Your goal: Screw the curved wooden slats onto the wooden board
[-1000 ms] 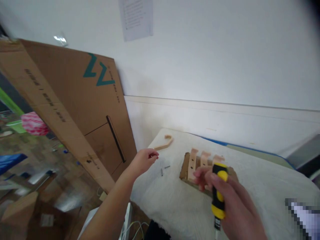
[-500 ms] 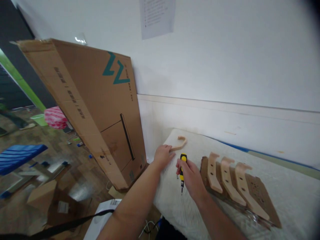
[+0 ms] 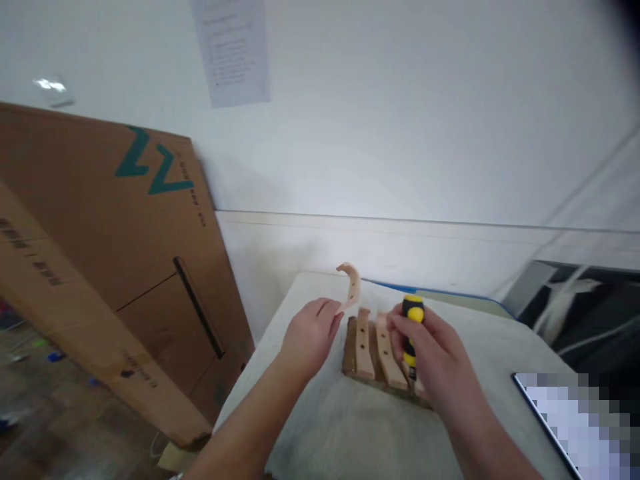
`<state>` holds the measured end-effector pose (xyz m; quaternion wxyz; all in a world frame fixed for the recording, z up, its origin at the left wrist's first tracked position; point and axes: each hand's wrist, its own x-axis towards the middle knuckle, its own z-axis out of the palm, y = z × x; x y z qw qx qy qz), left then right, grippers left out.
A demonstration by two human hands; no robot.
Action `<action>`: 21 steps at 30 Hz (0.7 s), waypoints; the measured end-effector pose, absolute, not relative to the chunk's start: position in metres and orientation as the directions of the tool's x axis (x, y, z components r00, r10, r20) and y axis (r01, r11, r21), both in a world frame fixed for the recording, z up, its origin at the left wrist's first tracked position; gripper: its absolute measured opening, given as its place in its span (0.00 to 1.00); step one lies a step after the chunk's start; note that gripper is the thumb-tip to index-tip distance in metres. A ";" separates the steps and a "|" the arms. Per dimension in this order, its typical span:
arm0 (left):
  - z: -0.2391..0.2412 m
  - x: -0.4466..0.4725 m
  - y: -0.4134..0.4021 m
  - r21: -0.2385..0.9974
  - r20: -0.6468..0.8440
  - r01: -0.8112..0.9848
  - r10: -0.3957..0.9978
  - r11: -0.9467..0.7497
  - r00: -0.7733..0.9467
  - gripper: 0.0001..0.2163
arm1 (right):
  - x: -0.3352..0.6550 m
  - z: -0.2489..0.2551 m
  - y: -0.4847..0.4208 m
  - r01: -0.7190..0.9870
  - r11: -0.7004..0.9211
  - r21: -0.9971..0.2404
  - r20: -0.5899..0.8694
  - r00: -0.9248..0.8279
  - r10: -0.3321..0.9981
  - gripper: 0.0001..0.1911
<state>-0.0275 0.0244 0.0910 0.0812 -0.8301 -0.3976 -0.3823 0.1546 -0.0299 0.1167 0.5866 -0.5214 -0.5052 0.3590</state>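
Observation:
My left hand (image 3: 313,333) is closed on the lower end of a curved wooden hook (image 3: 353,283), which is raised off the table with its bent tip upward. Two dark holes show along the hook. In my right hand (image 3: 440,347) is a yellow and black screwdriver (image 3: 413,310), its handle upright and its shaft pointing down. Behind and below that hand lies a piece of brown cardboard (image 3: 350,347) bearing more wooden hooks (image 3: 364,343) side by side. The right hand covers part of the cardboard and the hooks there.
A pale cloth-covered table (image 3: 320,433) stands against the white wall. On the left leans a tall cardboard box (image 3: 150,227). A flat screen device (image 3: 565,427) lies at the right, near dark items (image 3: 600,320). A printed sheet (image 3: 233,53) hangs above.
My left hand has lifted the hook from the table and turned it upright. My right hand has moved the screwdriver over the cardboard. The view has swung right.

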 end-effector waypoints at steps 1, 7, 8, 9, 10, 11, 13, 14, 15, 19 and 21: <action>0.095 -0.017 0.018 0.131 0.704 0.681 0.551 -0.720 0.448 0.09 | 0.174 0.119 -0.028 0.138 0.190 -0.972 0.226 0.329 0.917 0.15; 0.098 0.050 -0.014 -0.023 0.594 0.501 0.391 -0.865 0.703 0.08 | 0.252 0.106 -0.013 0.162 -0.033 -0.986 0.025 0.343 0.939 0.18; 0.098 0.060 -0.017 -0.041 0.553 0.478 0.378 -0.878 0.743 0.08 | 0.256 0.102 -0.010 0.120 -0.033 -0.992 0.006 0.317 0.949 0.16; 0.099 0.068 -0.019 -0.046 0.514 0.450 0.365 -0.892 0.776 0.08 | 0.259 0.097 -0.008 0.096 -0.037 -0.995 -0.005 0.313 0.950 0.14; 0.100 0.075 -0.019 -0.027 0.477 0.413 0.352 -0.910 0.805 0.07 | 0.262 0.093 -0.006 0.087 -0.039 -0.995 -0.009 0.329 0.944 0.12; 0.103 0.080 -0.017 0.020 0.445 0.370 0.339 -0.929 0.828 0.07 | 0.263 0.088 -0.004 0.086 -0.040 -0.995 -0.007 0.354 0.935 0.10; 0.110 0.085 -0.005 0.220 0.384 0.246 0.316 -0.944 0.868 0.07 | 0.268 0.078 0.000 0.076 -0.037 -0.996 -0.006 0.380 0.925 0.10; 0.113 0.085 0.003 0.346 0.353 0.198 0.323 -0.917 0.878 0.11 | 0.270 0.073 0.001 0.062 -0.036 -0.997 -0.010 0.374 0.927 0.10; 0.115 0.086 0.013 0.450 0.306 0.201 0.361 -0.870 0.881 0.12 | 0.273 0.068 0.002 0.047 -0.038 -0.998 -0.018 0.362 0.932 0.11; 0.116 0.090 0.048 0.510 0.065 0.384 0.480 -0.769 0.875 0.10 | 0.282 0.052 0.006 0.063 -0.095 -0.994 -0.073 0.283 0.956 0.10; 0.111 0.095 0.056 0.460 -0.002 0.391 0.439 -0.797 0.899 0.09 | 0.285 0.046 0.009 0.109 -0.119 -0.987 -0.088 0.256 0.963 0.08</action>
